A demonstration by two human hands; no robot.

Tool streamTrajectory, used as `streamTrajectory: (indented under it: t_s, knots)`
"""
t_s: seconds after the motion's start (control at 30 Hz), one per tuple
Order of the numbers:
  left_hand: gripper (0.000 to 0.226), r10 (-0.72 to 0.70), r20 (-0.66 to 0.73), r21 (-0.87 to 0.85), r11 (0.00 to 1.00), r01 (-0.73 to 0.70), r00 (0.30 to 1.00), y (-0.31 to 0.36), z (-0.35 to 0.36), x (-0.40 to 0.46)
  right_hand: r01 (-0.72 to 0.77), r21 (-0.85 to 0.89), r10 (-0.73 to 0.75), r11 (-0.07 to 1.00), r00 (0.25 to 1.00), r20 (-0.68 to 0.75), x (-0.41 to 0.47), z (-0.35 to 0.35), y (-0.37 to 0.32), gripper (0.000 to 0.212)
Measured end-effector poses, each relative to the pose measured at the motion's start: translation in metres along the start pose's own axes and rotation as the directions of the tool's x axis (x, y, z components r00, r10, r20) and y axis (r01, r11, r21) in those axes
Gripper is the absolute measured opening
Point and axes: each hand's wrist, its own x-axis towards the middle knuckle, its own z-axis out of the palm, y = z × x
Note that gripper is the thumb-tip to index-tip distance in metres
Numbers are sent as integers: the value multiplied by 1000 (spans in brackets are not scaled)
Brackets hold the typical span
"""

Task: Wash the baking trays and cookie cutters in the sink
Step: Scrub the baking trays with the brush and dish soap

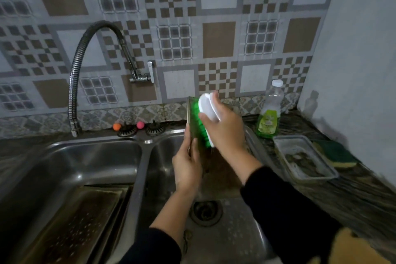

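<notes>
Over the right basin of the steel sink (235, 240), my left hand (186, 163) grips the lower left edge of a dark baking tray (191, 111) held upright. My right hand (225, 128) grips a white scrubbing brush (209, 106) whose green bristles press against the tray's face. Most of the tray is hidden behind my hands and the brush. A second dark, greasy baking tray (70, 227) lies flat in the left basin. No cookie cutters are plainly visible.
A flexible faucet (74, 83) arches over the left basin. Two sink strainers (140, 129) sit on the back ledge. On the right counter stand a green dish-soap bottle (269, 113), a dirty rectangular container (304, 159) and a green-yellow sponge (336, 153). The right basin's drain (206, 212) is open.
</notes>
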Motion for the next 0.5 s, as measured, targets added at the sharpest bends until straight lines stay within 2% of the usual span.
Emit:
streamTrajectory:
  t_s: [0.07,0.13,0.2,0.27,0.37,0.43,0.5]
  knots:
    - [44,-9,-60,47,999,12,998,-1,0,4,-17,14,16,1000,999,37,7,-1,-6,63]
    - [44,-26,-135,54,998,34,990,-5,-9,13,-26,58,20,998,995,93,-33,3,2,65]
    - [44,13,-193,111,994,8,981,-7,-23,18,-4,139,-13,990,992,125,-91,7,14,70]
    - [45,50,-200,135,991,-23,979,-5,-28,16,18,179,-36,984,994,100,-112,11,25,72]
    - [44,26,-118,113,994,-12,993,0,-19,0,-93,60,93,994,996,7,-56,12,30,64]
    - [44,39,-99,118,993,-28,994,4,-13,-7,-172,-5,172,985,985,18,-8,3,29,62]
    - [44,40,-145,132,991,-21,989,6,-13,-7,-219,-36,220,975,974,54,7,-5,29,63]
